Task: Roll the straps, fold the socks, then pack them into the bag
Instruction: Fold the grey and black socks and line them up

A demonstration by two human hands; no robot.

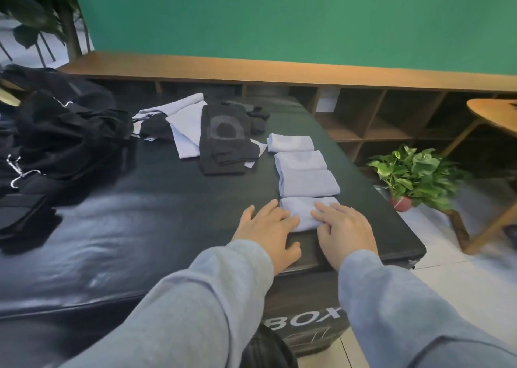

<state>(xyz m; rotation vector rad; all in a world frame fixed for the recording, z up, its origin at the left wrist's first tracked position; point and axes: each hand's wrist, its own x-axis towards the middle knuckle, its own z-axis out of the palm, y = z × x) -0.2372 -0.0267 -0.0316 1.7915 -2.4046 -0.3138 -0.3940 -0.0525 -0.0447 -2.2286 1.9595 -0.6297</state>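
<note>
On the black padded table (167, 227), both hands' flat fingers (324, 213) press a folded lavender sock (303, 212).

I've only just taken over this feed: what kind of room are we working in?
Probably a gym or studio, staged for recording: a black padded box printed "BOX" as the table, a plain green backdrop wall, wooden cubby shelving behind.
</note>
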